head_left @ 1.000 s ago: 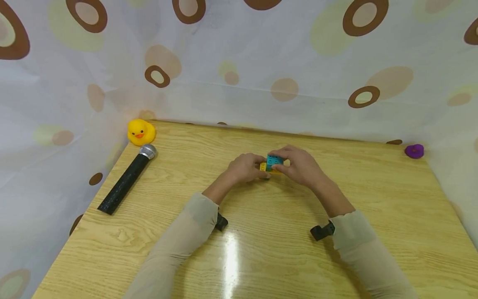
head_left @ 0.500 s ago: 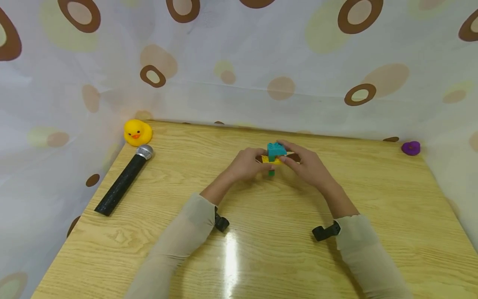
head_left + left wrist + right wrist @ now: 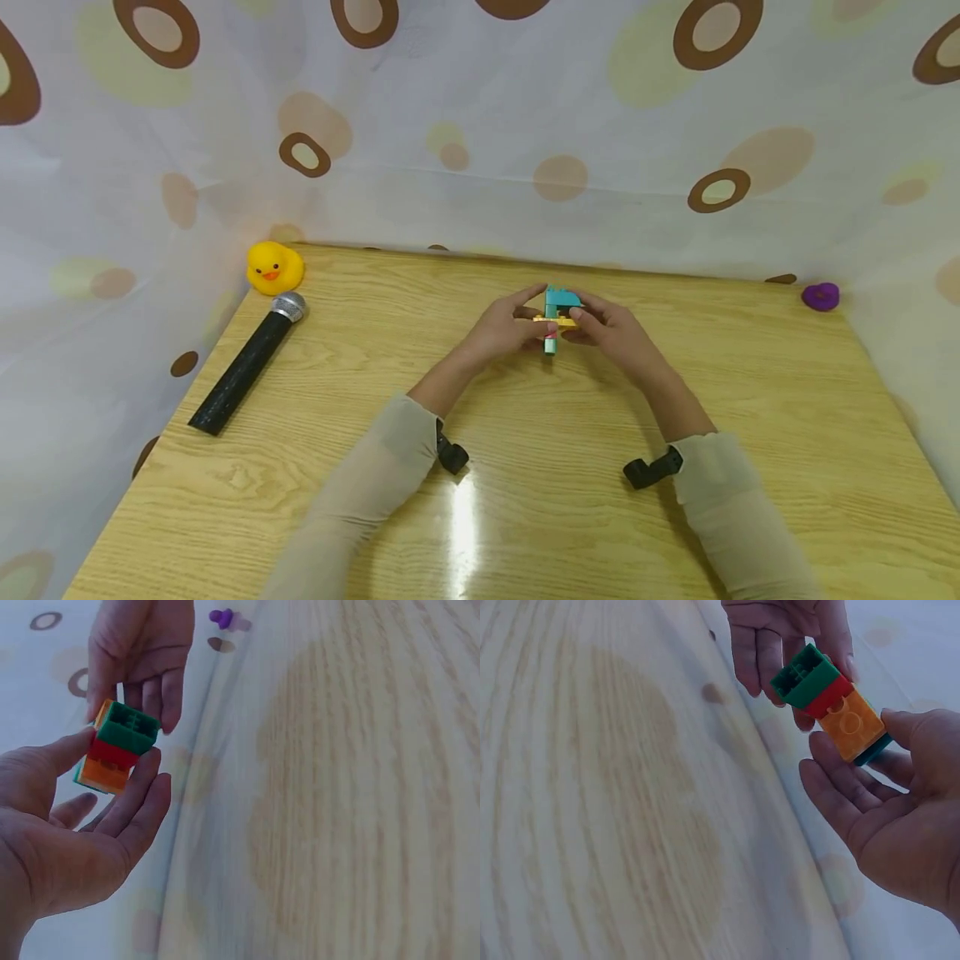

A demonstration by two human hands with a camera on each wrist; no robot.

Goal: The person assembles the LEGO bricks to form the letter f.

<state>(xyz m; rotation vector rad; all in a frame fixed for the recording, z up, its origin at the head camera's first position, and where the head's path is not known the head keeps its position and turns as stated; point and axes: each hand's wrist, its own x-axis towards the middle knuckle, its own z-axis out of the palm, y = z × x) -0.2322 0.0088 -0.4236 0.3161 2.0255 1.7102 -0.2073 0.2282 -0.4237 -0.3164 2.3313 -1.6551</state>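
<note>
Between both hands is a small stack of toy building bricks (image 3: pixel 551 308). A teal brick (image 3: pixel 564 297) tops it, with a yellow-orange brick (image 3: pixel 851 727) beneath. Under that come a red brick (image 3: pixel 112 751) and a green brick (image 3: pixel 129 729), whose hollow underside shows in both wrist views. My left hand (image 3: pixel 507 329) pinches the stack from the left, its thumb across the front. From the right, my right hand (image 3: pixel 617 335) grips the orange and teal part between thumb and fingers. Some of the far fingers are hidden behind the bricks.
A black microphone (image 3: pixel 243 367) with a silver head lies at the table's left side. Behind it sits a yellow rubber duck (image 3: pixel 275 268). A small purple toy (image 3: pixel 821 297) is at the far right corner. A spotted curtain (image 3: pixel 450 200) borders the wooden table (image 3: pixel 540 500).
Both hands have raised and tipped the brick stack, so its side and lower bricks now face the head camera. The left index finger has straightened upward beside the teal brick.
</note>
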